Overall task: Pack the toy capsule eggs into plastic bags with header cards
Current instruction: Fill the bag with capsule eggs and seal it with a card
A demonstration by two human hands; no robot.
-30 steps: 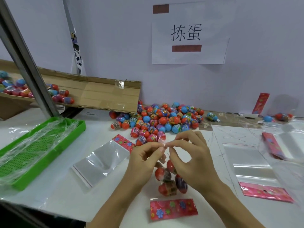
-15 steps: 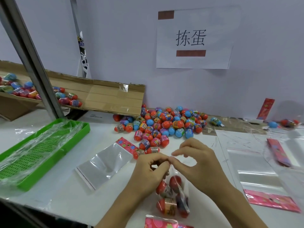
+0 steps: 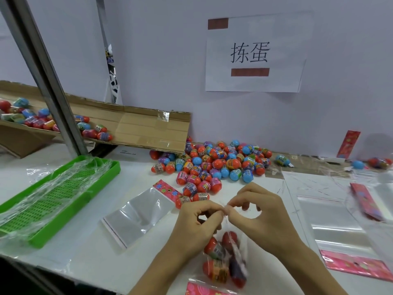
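Filled bag [image 3: 226,258] hangs straight down from both hands, mouth up at the fingertips, header card [image 3: 202,290] at the bottom edge nearest the person. Long axis runs near-vertical in view, card end toward the body. Both hands meet at the mouth: left hand [image 3: 197,226] pinches the top film from the left, right hand [image 3: 261,222] pinches it from the right, thumbs and forefingers touching. Neither is nearer; they share the same point. My read: they are closing or peeling the seal strip, so the next move works along the mouth, across the bag, not down it.

Counts:
- eggs in the bag: four or so, red ones clear, one dark, film blurs the rest
- loose egg pile [image 3: 212,165] on the table [image 3: 95,262] beyond the hands: dozens, too many to count
- empty bag [image 3: 140,213] to the left of the hands: one, card end pointing at the pile
- empty bags on the right [image 3: 340,237]: at least two, overlapping, exact number unclear
- green tray [image 3: 55,199]: one, far left, film over it
- cardboard flap [image 3: 136,126] behind, with more eggs on it
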